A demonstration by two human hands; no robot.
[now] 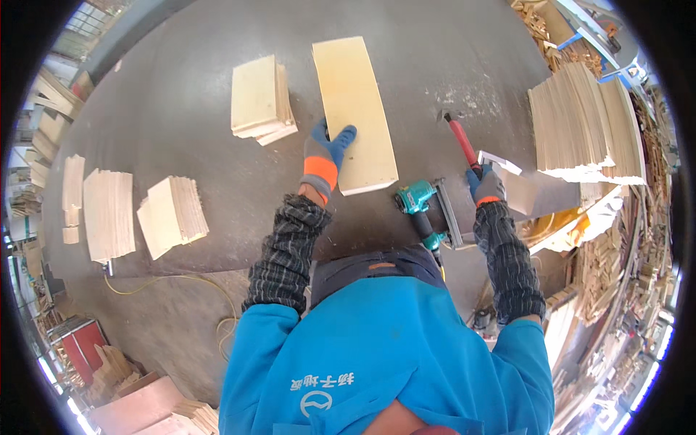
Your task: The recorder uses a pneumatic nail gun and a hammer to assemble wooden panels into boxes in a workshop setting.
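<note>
I log left hand (332, 147) pinching the wooden piece (359, 101), presumably steadying it, right hand (484, 185) wrapped around the hammer (462, 141).

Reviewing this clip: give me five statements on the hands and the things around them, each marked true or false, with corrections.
1. The left hand touches the long board. True.
2. The right hand is empty. False: it holds a red-handled tool.
3. The nail gun lies to the left of the long board. False: it lies to the right.
4. Both hands wear gloves. True.
5. The nail gun is red. False: it is mainly teal.
</note>
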